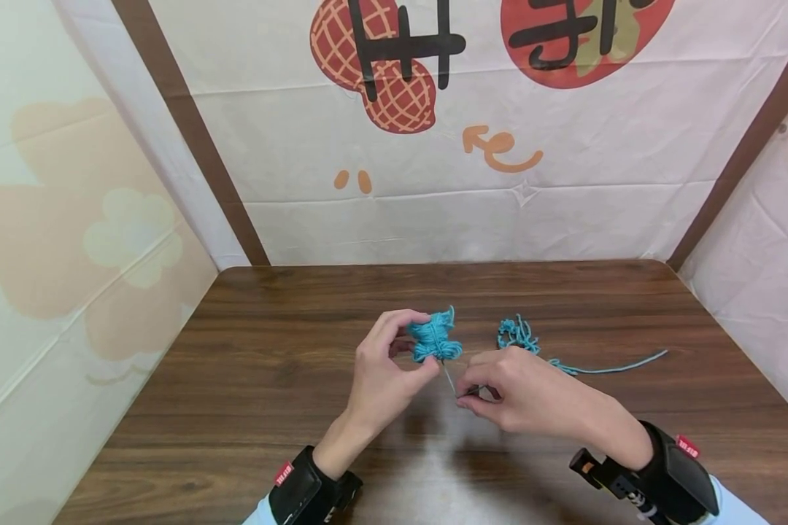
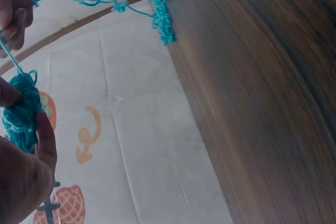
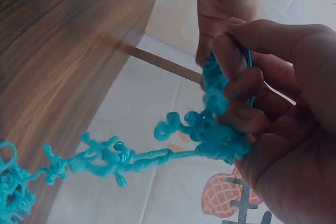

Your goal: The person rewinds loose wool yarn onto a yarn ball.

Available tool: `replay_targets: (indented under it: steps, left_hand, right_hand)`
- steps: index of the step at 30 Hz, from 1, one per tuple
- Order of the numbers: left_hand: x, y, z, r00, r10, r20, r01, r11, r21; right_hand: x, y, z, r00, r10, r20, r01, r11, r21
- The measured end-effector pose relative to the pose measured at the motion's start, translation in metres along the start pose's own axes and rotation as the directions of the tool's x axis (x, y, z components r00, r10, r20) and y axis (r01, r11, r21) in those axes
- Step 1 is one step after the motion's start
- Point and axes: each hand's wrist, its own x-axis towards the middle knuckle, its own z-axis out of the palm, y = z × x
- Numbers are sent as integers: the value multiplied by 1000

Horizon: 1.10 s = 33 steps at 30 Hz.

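Cloth (image 1: 394, 226) with printed drawings fills the upper frame, behind a wooden table (image 1: 171, 452) that spans the lower half. Around lower centre, the right hand (image 1: 522, 390) has thumb and fingertips closed in a pinch, and the left hand (image 1: 386, 372) grasps a blue yarn bundle, each wearing a black wristband (image 1: 679, 467) behind it. That bundle (image 1: 435, 337), just below centre, is held with thumb at its lower end and fingers at its upper, probably so its winding stays compact. Loose yarn (image 1: 517, 334) lies to its right, partly hidden behind the right hand; its loops and knots could well snag. Thinnest of all, a strand (image 1: 449, 379) runs straight from the bundle into the right hand's pinch, apparently held there to keep it taut.
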Motion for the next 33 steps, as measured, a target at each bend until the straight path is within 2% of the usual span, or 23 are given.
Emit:
replay_targets:
  steps: [6, 16, 23, 30, 33]
  left_hand:
    - [-2, -2, 1, 991, 80, 106, -87, 995, 58]
    - [-7, -1, 1, 951, 127, 283, -141, 990, 28]
    - [-9, 1, 2, 930, 199, 310, -198, 980, -36]
    - [-10, 3, 1, 919, 220, 327, -203, 975, -86]
    - [-11, 3, 1, 916, 220, 334, -200, 975, -94]
  right_hand:
    - [-2, -3, -3, 999, -26, -30, 26, 999, -26]
    - [-1, -3, -11, 985, -75, -152, 68, 996, -50]
    - [0, 5, -15, 962, -164, -219, 142, 984, -110]
    - [0, 12, -19, 950, -209, -233, 198, 978, -70]
    - [0, 15, -21, 951, -199, -238, 193, 980, -50]
